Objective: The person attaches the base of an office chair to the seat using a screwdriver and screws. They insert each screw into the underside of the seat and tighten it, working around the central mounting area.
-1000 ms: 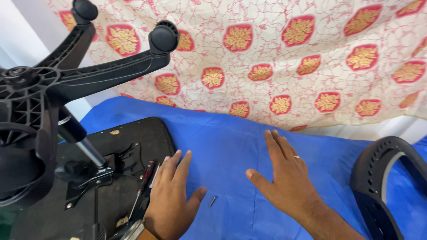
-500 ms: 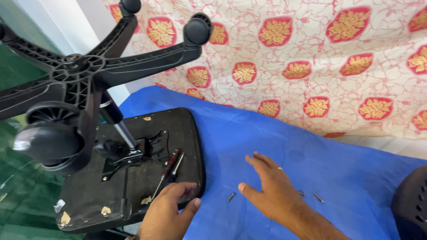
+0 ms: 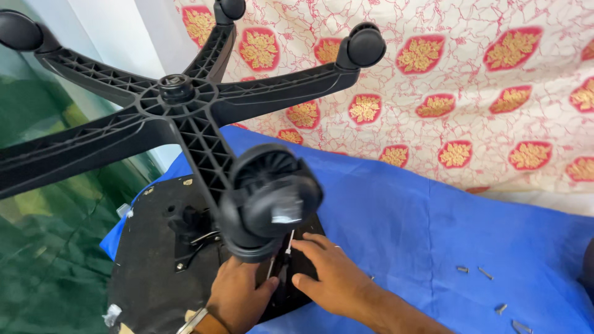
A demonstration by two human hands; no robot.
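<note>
Both hands (image 3: 291,281) touch screwdriver (image 3: 286,247) behind blocking caster wheel (image 3: 269,201)

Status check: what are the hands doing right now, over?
Left hand and right hand both on screwdriver, grip unclear. Upturned chair seat beneath. Caster wheel blocks view.

Four screws (image 3: 486,273), two hands (image 3: 328,272)
</note>
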